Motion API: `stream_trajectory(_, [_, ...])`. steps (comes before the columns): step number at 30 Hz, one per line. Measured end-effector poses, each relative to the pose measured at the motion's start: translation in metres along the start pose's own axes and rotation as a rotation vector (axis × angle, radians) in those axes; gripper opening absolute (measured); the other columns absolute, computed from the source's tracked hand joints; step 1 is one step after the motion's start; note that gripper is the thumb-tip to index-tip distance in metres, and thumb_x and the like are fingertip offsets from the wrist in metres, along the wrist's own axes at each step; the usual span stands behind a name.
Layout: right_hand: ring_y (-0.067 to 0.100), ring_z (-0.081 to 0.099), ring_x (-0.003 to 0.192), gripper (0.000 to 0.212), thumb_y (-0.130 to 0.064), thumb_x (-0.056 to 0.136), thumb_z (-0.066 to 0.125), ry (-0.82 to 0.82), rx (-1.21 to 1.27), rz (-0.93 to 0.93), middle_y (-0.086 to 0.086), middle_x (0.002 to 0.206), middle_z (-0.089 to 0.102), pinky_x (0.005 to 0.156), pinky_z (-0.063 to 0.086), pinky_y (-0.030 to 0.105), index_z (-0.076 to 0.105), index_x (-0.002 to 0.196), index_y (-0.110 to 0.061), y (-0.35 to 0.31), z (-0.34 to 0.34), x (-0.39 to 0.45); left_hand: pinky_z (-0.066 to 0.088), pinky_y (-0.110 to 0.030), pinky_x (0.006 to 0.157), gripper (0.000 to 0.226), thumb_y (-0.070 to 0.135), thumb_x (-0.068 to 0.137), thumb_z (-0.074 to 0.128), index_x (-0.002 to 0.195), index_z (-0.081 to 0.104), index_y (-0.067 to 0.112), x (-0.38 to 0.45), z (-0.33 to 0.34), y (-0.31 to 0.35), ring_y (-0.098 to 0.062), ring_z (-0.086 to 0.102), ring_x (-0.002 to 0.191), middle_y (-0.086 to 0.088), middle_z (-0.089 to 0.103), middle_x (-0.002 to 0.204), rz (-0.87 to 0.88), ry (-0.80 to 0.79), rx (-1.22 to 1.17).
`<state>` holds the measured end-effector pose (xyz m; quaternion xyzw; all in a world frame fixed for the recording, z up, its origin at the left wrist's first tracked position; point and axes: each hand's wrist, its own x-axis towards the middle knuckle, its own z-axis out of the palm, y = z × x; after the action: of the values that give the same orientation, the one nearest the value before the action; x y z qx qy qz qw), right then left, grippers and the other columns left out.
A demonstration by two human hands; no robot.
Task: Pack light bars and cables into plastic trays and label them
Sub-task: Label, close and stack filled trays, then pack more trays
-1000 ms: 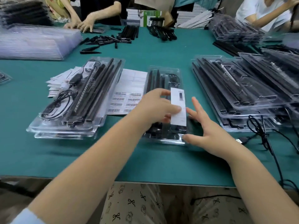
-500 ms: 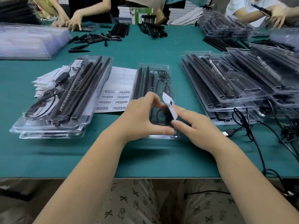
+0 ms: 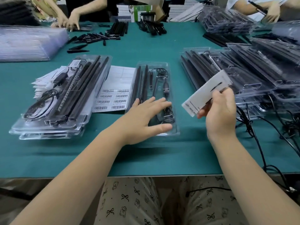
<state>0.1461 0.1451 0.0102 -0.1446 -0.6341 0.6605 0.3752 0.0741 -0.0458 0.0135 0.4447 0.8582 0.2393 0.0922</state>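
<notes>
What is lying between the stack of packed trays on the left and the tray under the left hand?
In the head view, a sheet of barcode labels lies flat on the green table between them.

Packing workshop: stacked trays (image 3: 243, 75), shared table (image 3: 146, 159)

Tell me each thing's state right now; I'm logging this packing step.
Left hand: open, flat on the tray.
Right hand: pinching the card, raised off the table.
Card: held tilted, not in the tray.
Tray: filled with bars and cable, lying flat.
Label sheet: flat, partly used.
Left stack: packed trays, piled.
</notes>
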Motion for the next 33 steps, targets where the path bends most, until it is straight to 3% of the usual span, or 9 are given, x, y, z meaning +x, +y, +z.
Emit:
stream_trajectory(3, [0.007, 0.053, 0.058, 0.020, -0.017, 0.089, 0.042, -0.139, -0.356, 0.189, -0.007, 0.076, 0.062, 0.052, 0.039, 0.024, 0.056, 0.103, -0.021, 0.013, 0.002, 0.006, -0.003, -0.037, 0.120, 0.058, 0.070, 0.080, 0.032, 0.135, 0.017, 0.058, -0.004, -0.003, -0.001, 0.001, 0.006, 0.144, 0.022, 0.018, 0.154, 0.010, 0.064, -0.141])
stream_trajectory(6, [0.004, 0.045, 0.044, 0.029, -0.014, 0.090, 0.049, -0.331, -0.360, 0.341, -0.010, 0.053, 0.055, 0.048, 0.034, 0.022, 0.049, 0.118, -0.018, 0.021, 0.009, 0.006, -0.002, -0.035, 0.120, 0.051, 0.069, 0.081, 0.031, 0.129, 0.015, 0.064, -0.004, -0.003, -0.001, 0.002, 0.007, 0.144, 0.027, 0.019, 0.150, 0.008, 0.077, -0.158])
stream_trajectory(9, [0.003, 0.049, 0.053, 0.021, -0.025, 0.088, 0.059, -0.375, -0.493, 0.248, -0.010, 0.056, 0.058, 0.058, 0.037, 0.023, 0.050, 0.106, -0.024, 0.019, 0.014, 0.006, -0.001, -0.037, 0.120, 0.052, 0.070, 0.080, 0.030, 0.130, 0.016, 0.063, -0.003, -0.001, -0.001, 0.001, 0.007, 0.144, 0.029, 0.018, 0.150, 0.010, 0.069, -0.128])
stream_trajectory(12, [-0.002, 0.047, 0.053, 0.016, -0.029, 0.086, 0.062, -0.312, -0.655, 0.045, -0.010, 0.056, 0.053, 0.050, 0.032, 0.013, 0.048, 0.079, -0.030, 0.017, 0.023, 0.005, -0.001, -0.040, 0.120, 0.059, 0.071, 0.079, 0.030, 0.135, 0.017, 0.057, -0.003, 0.000, -0.002, 0.002, 0.007, 0.144, 0.023, 0.019, 0.154, 0.001, 0.075, -0.128])
stream_trajectory(15, [0.001, 0.046, 0.060, 0.017, -0.030, 0.086, 0.063, -0.310, -0.740, -0.052, -0.011, 0.063, 0.051, 0.055, 0.031, 0.018, 0.051, 0.074, -0.029, 0.018, 0.031, -0.001, -0.001, -0.041, 0.120, 0.056, 0.071, 0.079, 0.031, 0.132, 0.016, 0.059, -0.003, 0.001, 0.000, 0.000, 0.007, 0.145, 0.020, 0.020, 0.155, 0.003, 0.078, -0.125])
stream_trajectory(20, [0.018, 0.047, 0.083, 0.021, -0.036, 0.091, 0.057, -0.450, -0.919, -0.168, -0.003, 0.083, 0.049, 0.071, 0.034, 0.030, 0.071, 0.087, -0.021, 0.015, 0.029, 0.001, -0.002, -0.039, 0.120, 0.066, 0.070, 0.078, 0.032, 0.140, 0.022, 0.049, -0.003, 0.002, -0.001, 0.000, 0.008, 0.145, 0.018, 0.021, 0.155, 0.003, 0.093, -0.099])
stream_trajectory(24, [0.020, 0.042, 0.107, 0.026, -0.032, 0.084, 0.065, -0.605, -0.892, -0.296, -0.007, 0.113, 0.058, 0.092, 0.027, 0.021, 0.068, 0.105, -0.017, 0.013, 0.013, -0.008, -0.001, -0.039, 0.120, 0.074, 0.072, 0.077, 0.033, 0.144, 0.028, 0.042, -0.004, 0.002, 0.000, 0.000, 0.009, 0.145, 0.017, 0.022, 0.155, 0.003, 0.116, -0.110])
stream_trajectory(28, [0.015, 0.038, 0.109, 0.045, -0.046, 0.080, 0.063, -0.681, -0.861, -0.212, -0.016, 0.118, 0.056, 0.101, 0.032, 0.036, 0.057, 0.122, -0.030, 0.007, 0.011, -0.010, -0.001, -0.038, 0.120, 0.066, 0.072, 0.078, 0.033, 0.140, 0.024, 0.049, -0.004, 0.002, 0.001, 0.001, 0.009, 0.144, 0.018, 0.023, 0.155, 0.006, 0.117, -0.136])
stream_trajectory(33, [0.021, 0.020, 0.135, 0.051, -0.051, 0.086, 0.050, -0.713, -1.141, -0.363, -0.014, 0.152, 0.027, 0.108, 0.016, 0.037, 0.048, 0.134, -0.032, 0.011, 0.019, -0.007, -0.001, -0.036, 0.119, 0.053, 0.070, 0.078, 0.034, 0.128, 0.018, 0.061, -0.005, 0.000, 0.001, -0.001, 0.012, 0.145, 0.019, 0.024, 0.154, 0.011, 0.123, -0.174])
